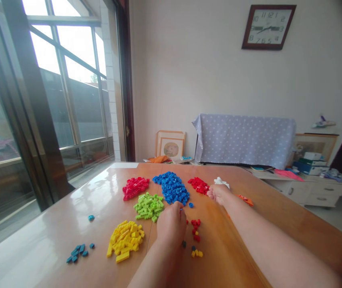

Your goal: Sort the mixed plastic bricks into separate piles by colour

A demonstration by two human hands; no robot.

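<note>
My left hand (172, 222) is closed over the table's middle, just in front of the blue brick pile (172, 187) and right of the lime green pile (148, 207); what its fingers hold is hidden. Farther right, my right hand (217, 193) is closed at the edge of a small red pile (198, 185), with white pieces (221, 182) just behind it. Anything between those fingers is too small to make out. Small red pieces (195, 224) and yellow pieces (197, 253) lie loose to the right of my left hand.
On the wooden table (93, 240) are a yellow pile (125, 239), a larger red pile (135, 188), teal pieces (77, 253) at the left and orange pieces (246, 200) by my right forearm. A cloth-covered object (244, 138) and white cabinet (324, 194) stand beyond.
</note>
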